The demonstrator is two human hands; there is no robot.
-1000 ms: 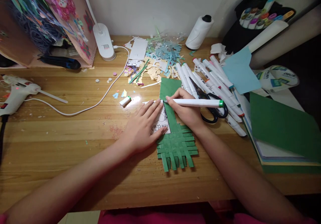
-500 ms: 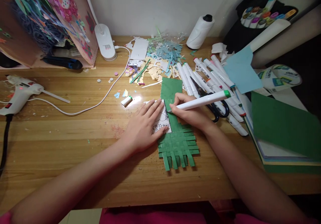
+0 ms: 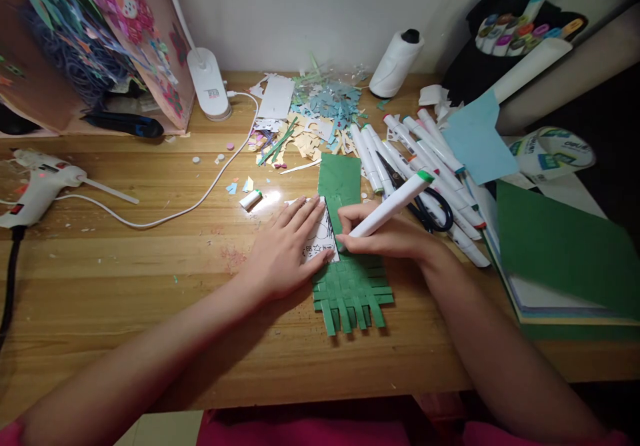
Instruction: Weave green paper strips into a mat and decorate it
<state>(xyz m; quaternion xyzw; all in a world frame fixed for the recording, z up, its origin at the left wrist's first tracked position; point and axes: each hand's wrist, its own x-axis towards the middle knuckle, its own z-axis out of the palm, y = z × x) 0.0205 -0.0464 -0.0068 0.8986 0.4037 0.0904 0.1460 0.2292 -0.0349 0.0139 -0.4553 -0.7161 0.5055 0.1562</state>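
My right hand (image 3: pixel 383 231) grips a white marker (image 3: pixel 390 205) with a green end, its tip low near the right edge of a small white paper (image 3: pixel 326 233). Black drawings and dark strokes show on that paper. My left hand (image 3: pixel 287 249) lies flat across it, fingers spread, hiding its left part. Under the paper's right side is a green woven paper piece (image 3: pixel 353 286), with loose strips at its lower end and a plain panel at the top. A marker cap (image 3: pixel 251 199) with a green end rests beyond my left hand.
Several markers (image 3: pixel 400 146) and black-handled scissors (image 3: pixel 435 209) lie right of the green piece. Paper scraps (image 3: pixel 305 133) are heaped at the back. A glue gun (image 3: pixel 45 183) sits at the left, with a white cable (image 3: pixel 165 221) crossing the table. Green sheets (image 3: pixel 560 253) are stacked at the right.
My right hand has slid down along the paper's right edge, and the marker is tilted more steeply. My left hand stays on the paper. The whole view has shifted slightly.
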